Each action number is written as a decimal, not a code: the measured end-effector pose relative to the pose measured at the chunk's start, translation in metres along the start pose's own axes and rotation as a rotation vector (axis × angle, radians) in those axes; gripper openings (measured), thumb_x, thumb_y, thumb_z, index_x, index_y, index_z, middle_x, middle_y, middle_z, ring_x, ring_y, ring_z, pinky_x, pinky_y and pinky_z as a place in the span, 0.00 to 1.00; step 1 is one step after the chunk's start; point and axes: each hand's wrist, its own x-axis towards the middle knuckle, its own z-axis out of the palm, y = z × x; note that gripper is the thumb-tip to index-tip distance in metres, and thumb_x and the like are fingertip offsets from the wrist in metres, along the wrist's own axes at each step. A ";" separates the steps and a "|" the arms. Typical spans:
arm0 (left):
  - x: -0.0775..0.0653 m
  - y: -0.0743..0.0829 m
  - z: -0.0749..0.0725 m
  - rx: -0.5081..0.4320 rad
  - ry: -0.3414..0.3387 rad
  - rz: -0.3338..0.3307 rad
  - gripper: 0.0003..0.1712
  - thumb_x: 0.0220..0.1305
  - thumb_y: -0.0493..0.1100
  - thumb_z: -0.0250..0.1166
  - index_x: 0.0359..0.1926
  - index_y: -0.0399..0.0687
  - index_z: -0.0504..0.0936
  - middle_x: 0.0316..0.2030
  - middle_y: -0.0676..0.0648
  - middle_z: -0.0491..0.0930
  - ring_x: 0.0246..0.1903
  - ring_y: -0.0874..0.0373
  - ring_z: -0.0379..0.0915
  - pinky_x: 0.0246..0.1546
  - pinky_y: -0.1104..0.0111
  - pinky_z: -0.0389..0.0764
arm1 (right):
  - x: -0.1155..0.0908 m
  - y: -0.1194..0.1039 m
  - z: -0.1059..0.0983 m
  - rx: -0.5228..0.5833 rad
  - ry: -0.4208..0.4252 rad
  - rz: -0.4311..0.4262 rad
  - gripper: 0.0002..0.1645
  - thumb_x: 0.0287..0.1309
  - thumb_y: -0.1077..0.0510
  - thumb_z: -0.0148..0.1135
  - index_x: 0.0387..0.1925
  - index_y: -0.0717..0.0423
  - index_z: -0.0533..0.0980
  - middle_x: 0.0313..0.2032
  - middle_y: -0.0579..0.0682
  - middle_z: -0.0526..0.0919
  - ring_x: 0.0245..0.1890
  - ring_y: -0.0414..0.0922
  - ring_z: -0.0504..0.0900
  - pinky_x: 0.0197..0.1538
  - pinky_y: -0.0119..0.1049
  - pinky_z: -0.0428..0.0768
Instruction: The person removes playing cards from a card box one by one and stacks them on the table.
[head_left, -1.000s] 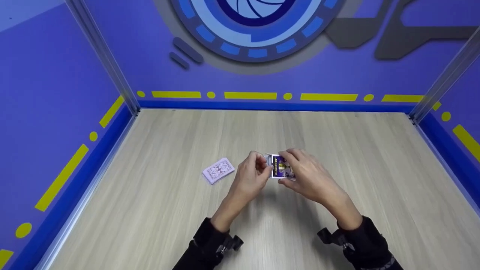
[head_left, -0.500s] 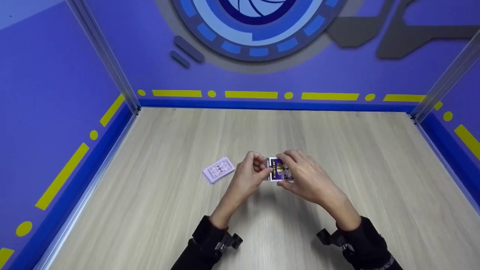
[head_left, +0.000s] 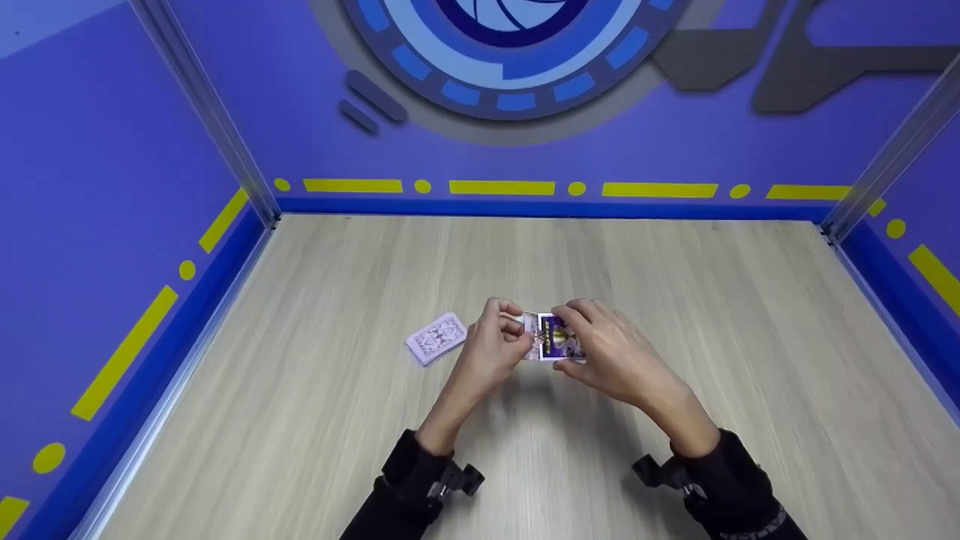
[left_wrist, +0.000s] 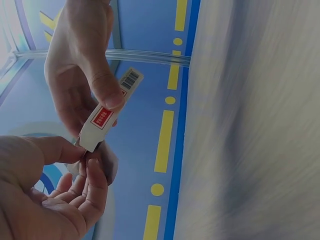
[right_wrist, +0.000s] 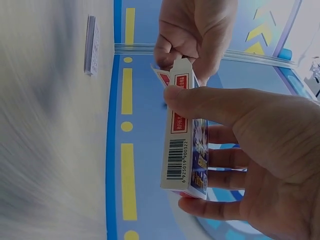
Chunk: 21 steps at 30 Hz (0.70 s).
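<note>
In the head view my right hand [head_left: 619,352] grips a small playing card box [head_left: 561,337] with a purple picture face, thumb on one narrow side and fingers on the other. A strip of pale patterned playing cards [head_left: 531,337] juts from the box's left end, and my left hand [head_left: 495,341] pinches it between thumb and fingers. The right wrist view shows the box's barcoded side [right_wrist: 176,160] and a raised flap [right_wrist: 162,76] at the end by the left hand. Both hands hold the box above the table. On the left lies a stack of pink-backed playing cards [head_left: 437,339].
The wood-patterned table [head_left: 360,450] is bounded by blue panels [head_left: 495,165] with yellow dashes at the back and both sides. Metal posts [head_left: 206,112] stand in the corners. Each wrist wears a black strap with a small camera [head_left: 469,480].
The left hand has drawn slightly leftward, and a strip of patterned cards now shows between it and the box. The right hand and box have shifted slightly left; the card stack stays put.
</note>
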 end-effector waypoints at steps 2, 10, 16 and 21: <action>0.000 0.001 -0.003 0.001 -0.005 0.006 0.20 0.63 0.30 0.66 0.55 0.40 0.73 0.35 0.48 0.86 0.35 0.59 0.82 0.31 0.70 0.79 | 0.000 0.001 0.000 0.004 -0.005 0.004 0.44 0.47 0.50 0.84 0.63 0.62 0.74 0.56 0.58 0.79 0.55 0.55 0.79 0.55 0.54 0.80; -0.003 0.007 -0.018 0.139 0.028 0.105 0.26 0.64 0.29 0.58 0.63 0.43 0.78 0.40 0.47 0.81 0.35 0.60 0.73 0.35 0.68 0.73 | 0.001 0.004 0.000 0.021 -0.003 0.038 0.43 0.48 0.50 0.84 0.62 0.62 0.74 0.55 0.59 0.79 0.54 0.55 0.80 0.52 0.54 0.81; -0.008 0.009 -0.026 0.338 -0.037 0.118 0.25 0.68 0.40 0.63 0.65 0.49 0.80 0.48 0.48 0.77 0.37 0.58 0.70 0.40 0.65 0.74 | 0.001 0.006 0.000 0.031 -0.001 0.042 0.43 0.49 0.50 0.83 0.62 0.63 0.74 0.56 0.60 0.79 0.55 0.56 0.79 0.53 0.55 0.81; -0.012 0.008 -0.028 0.472 -0.080 0.214 0.40 0.54 0.51 0.81 0.66 0.48 0.76 0.53 0.45 0.70 0.43 0.55 0.72 0.44 0.63 0.79 | 0.001 0.006 0.000 0.021 0.006 0.025 0.43 0.47 0.51 0.84 0.62 0.62 0.75 0.55 0.58 0.79 0.53 0.54 0.80 0.52 0.53 0.81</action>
